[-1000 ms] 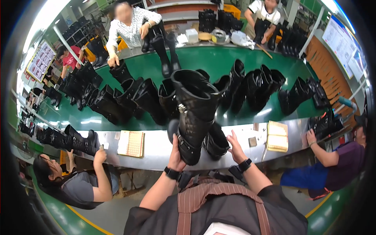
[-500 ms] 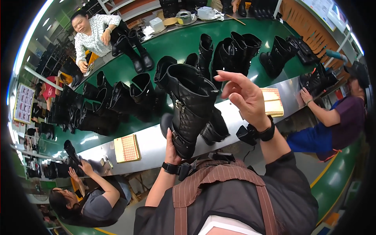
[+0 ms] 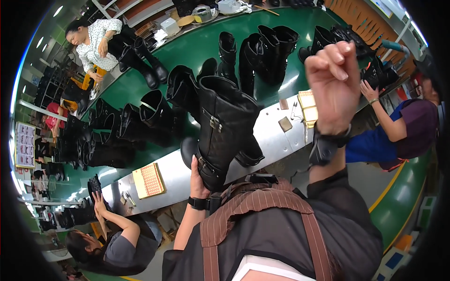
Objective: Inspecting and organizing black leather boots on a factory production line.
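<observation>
A workshop line runs across the view: a long green conveyor belt [image 3: 197, 47] crowded with tall black boots, edged by a pale grey metal bench [image 3: 269, 136] where other people sit working. The left hand [image 3: 199, 180] grips the heel and ankle of a tall black quilted leather boot with silver buckles [image 3: 222, 126], holding it upright just over the bench edge. The right hand [image 3: 333, 84] is raised, loosely curled, holding nothing. The boot looks assembled, seemingly under inspection, not yet set down.

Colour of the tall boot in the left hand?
Black, with quilted panels and small metal buckles: the tall leather boot, gripped at the heel by the left hand. Head view.
</observation>
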`<action>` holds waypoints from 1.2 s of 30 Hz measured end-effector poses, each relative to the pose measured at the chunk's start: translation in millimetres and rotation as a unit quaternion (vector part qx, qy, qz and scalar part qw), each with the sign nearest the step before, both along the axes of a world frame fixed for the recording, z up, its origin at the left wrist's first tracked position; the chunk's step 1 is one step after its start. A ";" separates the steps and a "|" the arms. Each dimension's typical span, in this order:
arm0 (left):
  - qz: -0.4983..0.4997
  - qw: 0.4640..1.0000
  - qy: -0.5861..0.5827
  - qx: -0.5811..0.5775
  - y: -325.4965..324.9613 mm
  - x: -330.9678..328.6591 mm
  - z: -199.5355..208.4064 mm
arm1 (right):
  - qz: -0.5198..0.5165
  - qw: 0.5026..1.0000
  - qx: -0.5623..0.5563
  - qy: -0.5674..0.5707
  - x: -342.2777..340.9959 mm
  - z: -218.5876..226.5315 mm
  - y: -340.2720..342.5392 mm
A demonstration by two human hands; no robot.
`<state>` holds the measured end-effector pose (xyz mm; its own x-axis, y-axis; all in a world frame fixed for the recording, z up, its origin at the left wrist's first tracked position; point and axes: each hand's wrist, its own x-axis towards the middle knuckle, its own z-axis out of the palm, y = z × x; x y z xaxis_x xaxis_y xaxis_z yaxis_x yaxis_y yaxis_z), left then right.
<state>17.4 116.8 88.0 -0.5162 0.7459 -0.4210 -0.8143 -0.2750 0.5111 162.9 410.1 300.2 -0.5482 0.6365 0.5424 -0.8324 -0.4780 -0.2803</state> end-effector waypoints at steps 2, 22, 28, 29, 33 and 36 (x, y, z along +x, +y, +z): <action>-0.002 1.000 0.000 0.008 -6.6 -2.8 -7.1 | -0.204 0.960 0.164 -0.100 1.0 -11.3 15.9; 0.045 0.992 0.051 -0.108 -16.2 -13.7 -31.5 | -0.457 0.297 0.129 -0.829 200.5 -365.2 175.0; 0.104 0.981 0.098 -0.130 -4.7 0.5 -21.2 | -0.468 0.288 0.193 -0.813 211.0 -395.9 207.5; 0.105 0.980 0.100 -0.133 -6.0 0.7 -21.7 | -0.465 0.290 0.192 -0.814 210.5 -397.8 208.9; 0.089 0.985 0.096 -0.113 -6.6 2.0 -24.0 | -0.449 0.331 0.204 -0.804 218.5 -400.7 217.6; 0.081 0.984 0.105 -0.120 -3.2 7.1 -21.9 | -0.420 0.354 0.218 -0.807 222.0 -403.3 227.8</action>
<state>24.5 113.6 66.1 -0.7145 0.5384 -0.4467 -0.6393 -0.2431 0.7295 384.9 637.9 -103.1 -0.0853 0.9911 0.1018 0.7819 0.1299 -0.6098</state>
